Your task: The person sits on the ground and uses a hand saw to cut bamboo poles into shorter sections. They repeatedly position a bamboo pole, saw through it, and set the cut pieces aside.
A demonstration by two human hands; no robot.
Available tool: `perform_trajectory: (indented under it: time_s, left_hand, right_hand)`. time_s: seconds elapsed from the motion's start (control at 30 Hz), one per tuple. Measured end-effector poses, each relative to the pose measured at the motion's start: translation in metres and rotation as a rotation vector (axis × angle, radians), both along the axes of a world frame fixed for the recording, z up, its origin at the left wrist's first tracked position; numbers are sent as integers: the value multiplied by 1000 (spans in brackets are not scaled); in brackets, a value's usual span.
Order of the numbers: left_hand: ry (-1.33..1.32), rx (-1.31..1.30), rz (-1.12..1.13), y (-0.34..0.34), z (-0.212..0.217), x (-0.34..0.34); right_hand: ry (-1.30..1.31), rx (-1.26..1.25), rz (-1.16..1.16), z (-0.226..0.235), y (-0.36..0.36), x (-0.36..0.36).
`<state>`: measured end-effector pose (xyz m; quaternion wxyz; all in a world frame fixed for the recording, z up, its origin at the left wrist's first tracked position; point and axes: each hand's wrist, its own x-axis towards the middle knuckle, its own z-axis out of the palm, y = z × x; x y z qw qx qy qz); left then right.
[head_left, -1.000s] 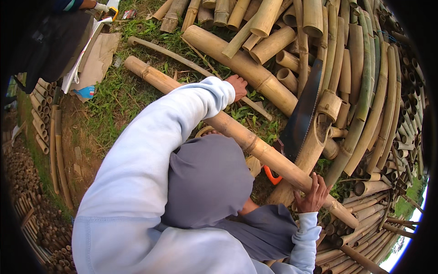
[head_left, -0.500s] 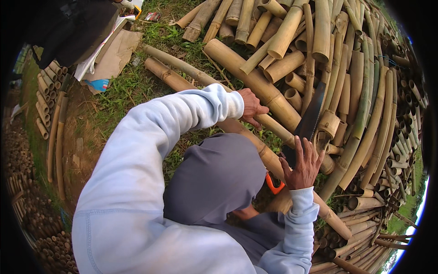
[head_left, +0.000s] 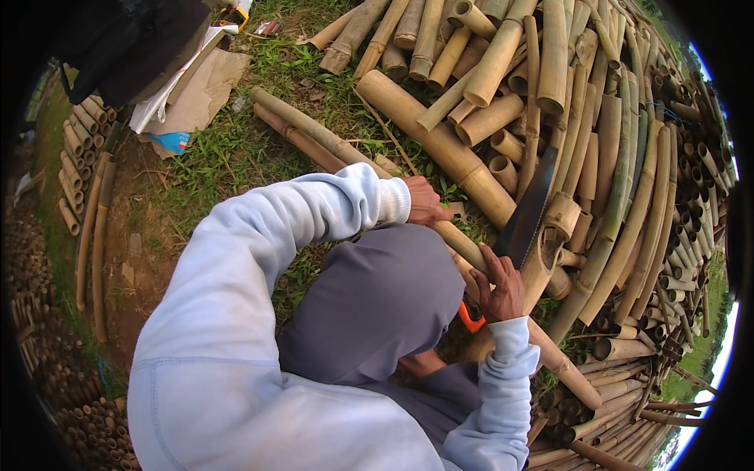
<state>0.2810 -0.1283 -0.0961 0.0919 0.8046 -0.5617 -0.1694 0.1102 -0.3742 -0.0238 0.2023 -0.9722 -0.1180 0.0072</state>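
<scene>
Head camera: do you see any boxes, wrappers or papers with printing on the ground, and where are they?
Flattened cardboard: brown sheet on the grass, upper left.
White paper sheets: long and pale, lying on the cardboard's left edge.
Small blue package: crumpled, blue and white, just below the cardboard.
Small wrapper: top edge, colours unclear.

long bamboo pole (head_left: 338, 149) lies on grass (head_left: 236, 153); saw (head_left: 525, 212) just right of it; bamboo pile (head_left: 628, 180) farther right; cardboard (head_left: 200, 90) upper left.
</scene>
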Motion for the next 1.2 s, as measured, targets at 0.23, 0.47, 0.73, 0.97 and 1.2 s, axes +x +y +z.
perform_trajectory:
  time_s: [0.23, 0.47, 0.73, 0.97, 1.2]
  left_hand:
    - [-123, -300, 10, -6, -22, -6]
    - [98, 124, 160, -7, 4, -23]
    - [67, 132, 165, -10, -21, -28]
    - [52, -21, 0, -5, -19, -26]
    - [164, 251, 94, -30, 0, -15]
  right_hand:
    - [-72, -93, -2, -9, -3, 1]
    - [-8, -19, -153, -28, 4, -15]
    - [-81, -39, -257, -35, 6, -27]
    - [-327, 346, -858, -21, -23, -94]
    - [39, 348, -647, -59, -17, -161]
